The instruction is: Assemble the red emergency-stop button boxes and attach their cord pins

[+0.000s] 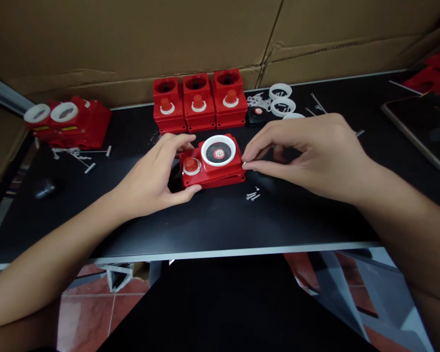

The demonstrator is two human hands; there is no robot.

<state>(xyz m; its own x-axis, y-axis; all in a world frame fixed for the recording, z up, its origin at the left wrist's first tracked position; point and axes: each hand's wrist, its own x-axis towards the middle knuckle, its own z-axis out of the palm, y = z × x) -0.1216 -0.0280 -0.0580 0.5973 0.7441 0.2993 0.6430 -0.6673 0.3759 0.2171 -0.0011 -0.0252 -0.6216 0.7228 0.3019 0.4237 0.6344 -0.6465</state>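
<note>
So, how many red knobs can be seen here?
4: one knob on the box in the left hand, and one on each of three boxes behind it. Red boxes at far left may hide more.

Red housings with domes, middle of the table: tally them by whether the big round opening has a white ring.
White-ringed housing, in front: 1
Housings without that ring, back row: 3
Total: 4

You have a rather dim view, with soft sheen on the flat black tabletop (205, 227), pale glare on the reddish square floor tiles (90, 315), wide-angle stretching toward the edges, and softened detail on the small silver metal screws (252, 196).
</note>
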